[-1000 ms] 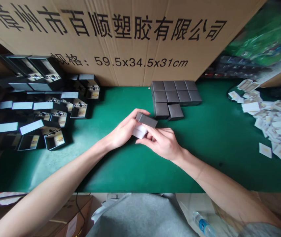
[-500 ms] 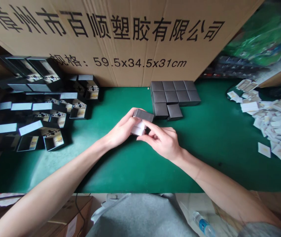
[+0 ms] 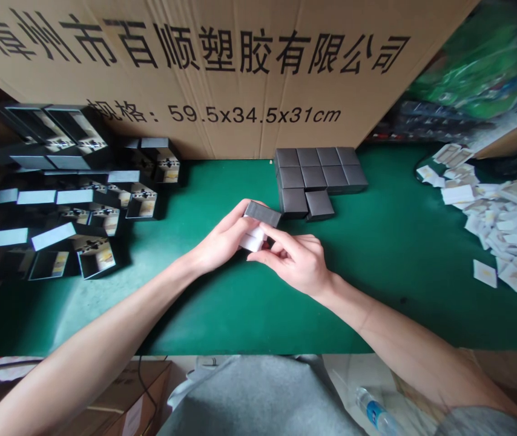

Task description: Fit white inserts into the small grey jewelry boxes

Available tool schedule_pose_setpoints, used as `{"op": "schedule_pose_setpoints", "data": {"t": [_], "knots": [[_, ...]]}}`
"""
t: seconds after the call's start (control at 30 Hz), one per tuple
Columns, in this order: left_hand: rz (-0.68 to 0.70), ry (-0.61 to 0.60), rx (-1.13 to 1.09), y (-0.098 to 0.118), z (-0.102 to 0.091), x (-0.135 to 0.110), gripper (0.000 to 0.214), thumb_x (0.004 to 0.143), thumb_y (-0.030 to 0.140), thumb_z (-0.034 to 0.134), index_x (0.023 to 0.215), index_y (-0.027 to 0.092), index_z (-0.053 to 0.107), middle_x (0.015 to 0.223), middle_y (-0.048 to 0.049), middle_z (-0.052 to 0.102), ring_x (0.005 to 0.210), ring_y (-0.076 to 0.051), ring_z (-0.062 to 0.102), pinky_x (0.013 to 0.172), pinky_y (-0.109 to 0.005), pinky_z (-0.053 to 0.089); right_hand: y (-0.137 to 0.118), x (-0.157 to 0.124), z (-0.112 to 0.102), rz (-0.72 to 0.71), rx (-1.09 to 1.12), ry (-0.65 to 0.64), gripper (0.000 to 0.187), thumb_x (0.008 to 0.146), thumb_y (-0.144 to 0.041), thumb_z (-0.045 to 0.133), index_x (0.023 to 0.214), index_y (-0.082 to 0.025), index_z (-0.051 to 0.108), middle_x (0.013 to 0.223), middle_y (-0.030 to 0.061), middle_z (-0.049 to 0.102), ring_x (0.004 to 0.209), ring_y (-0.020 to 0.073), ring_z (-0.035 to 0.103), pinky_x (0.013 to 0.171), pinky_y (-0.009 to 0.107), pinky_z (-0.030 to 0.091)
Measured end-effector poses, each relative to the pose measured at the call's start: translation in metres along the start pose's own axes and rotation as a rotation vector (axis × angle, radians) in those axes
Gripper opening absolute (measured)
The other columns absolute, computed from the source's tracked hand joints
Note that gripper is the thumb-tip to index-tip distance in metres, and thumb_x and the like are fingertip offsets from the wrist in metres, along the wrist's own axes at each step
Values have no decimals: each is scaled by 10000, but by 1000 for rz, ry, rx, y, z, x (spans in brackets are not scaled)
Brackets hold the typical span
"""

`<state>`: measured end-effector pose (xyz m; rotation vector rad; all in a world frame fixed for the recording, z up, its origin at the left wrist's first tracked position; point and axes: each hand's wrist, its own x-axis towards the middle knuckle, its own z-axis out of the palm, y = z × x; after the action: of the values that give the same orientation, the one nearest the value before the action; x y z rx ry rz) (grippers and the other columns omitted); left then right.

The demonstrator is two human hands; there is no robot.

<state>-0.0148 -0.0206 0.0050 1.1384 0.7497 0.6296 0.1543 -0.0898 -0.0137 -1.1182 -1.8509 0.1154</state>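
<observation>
Both hands meet over the middle of the green table (image 3: 376, 278) around one small dark grey box (image 3: 262, 214) with a white part (image 3: 253, 237) showing under its lid. My left hand (image 3: 222, 242) wraps it from the left, fingers closed on it. My right hand (image 3: 292, 260) pinches it from the right, thumb and forefinger on the white part. Just behind the hands lies a block of several closed grey boxes (image 3: 317, 178) in tight rows.
Several open dark boxes (image 3: 81, 200) with white flaps crowd the left side. A heap of white cards (image 3: 499, 224) spreads at the right. A big printed cardboard carton (image 3: 222, 72) stands along the back. A plastic bottle (image 3: 374, 415) lies below the front edge.
The grey lid has tipped down closer onto the white part between my hands. Both hands stay in nearly the same spot.
</observation>
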Motion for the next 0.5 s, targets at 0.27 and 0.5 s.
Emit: {"op": "schedule_pose_setpoints", "data": {"t": [0.27, 0.5], "knots": [[14, 64, -80, -2, 0, 4, 222, 879, 276, 534, 1064, 177, 605, 842, -31, 651, 704, -171, 646, 621, -276, 536, 0, 4, -5, -59, -20, 51, 266, 929, -339, 713, 1134, -172, 691, 653, -51, 735, 528, 78, 655, 614, 205, 536], [50, 84, -55, -1, 1, 3, 216, 888, 306, 590, 1062, 180, 612, 844, -21, 641, 677, -138, 613, 569, -227, 513, 0, 6, -5, -5, -29, 22, 64, 943, -233, 673, 973, -184, 701, 733, -26, 769, 564, 85, 681, 600, 208, 533]]}}
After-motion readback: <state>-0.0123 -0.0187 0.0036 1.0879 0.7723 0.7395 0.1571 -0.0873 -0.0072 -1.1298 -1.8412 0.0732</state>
